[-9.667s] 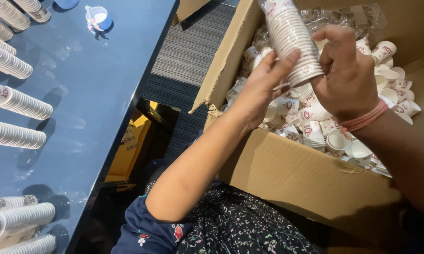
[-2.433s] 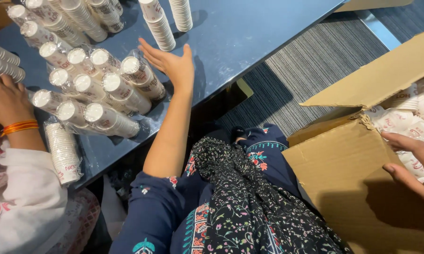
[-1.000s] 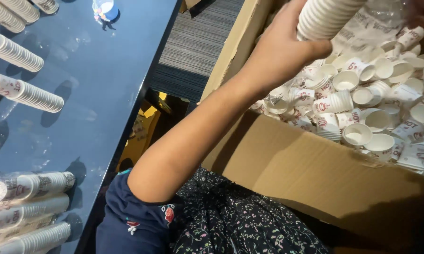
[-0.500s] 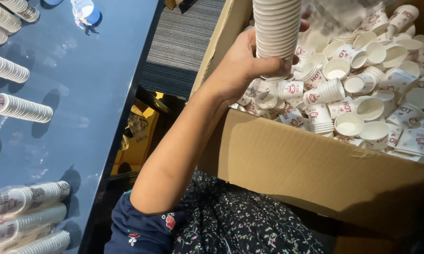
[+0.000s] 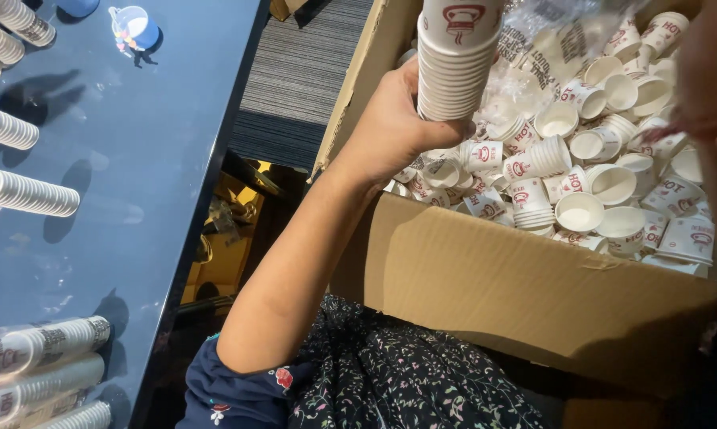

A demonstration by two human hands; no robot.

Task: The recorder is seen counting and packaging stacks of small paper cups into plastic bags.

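- Two hands are at work over a big cardboard box [image 5: 525, 294] that sits to the right of a dark blue surface [image 5: 136, 159].
- The left hand [image 5: 394, 127] is wrapped around the bottom of a tall stack of paper cups [image 5: 454, 59], fingers curled on the far side and thumb pressed across the near side; the stack stands upright above the box's left corner, and its top runs out of view.
- The right hand [image 5: 704, 87] shows only as a blurred shape at the right edge, over the box; I cannot tell whether it is spread or closed.
- Loose white paper cups [image 5: 589, 183] with red print fill the box, some lying on their sides, some mouth up, a few nested in short stacks.
- Crumpled clear plastic wrap [image 5: 545, 56] lies on the cups toward the back of the box.
- On the glossy surface lie several long cup sleeves [image 5: 29, 193] on their sides, well apart from one another, with more wrapped sleeves [image 5: 40, 349] bunched at the near left corner.
- A small blue cup [image 5: 136, 24] sits near the far edge of the surface.
- Grey striped carpet [image 5: 299, 87] shows between the surface and the box, and something yellow [image 5: 223, 246] sits in the shadow below the surface's edge.
- Dark floral fabric [image 5: 390, 373] covers the person's lap in front of the box.
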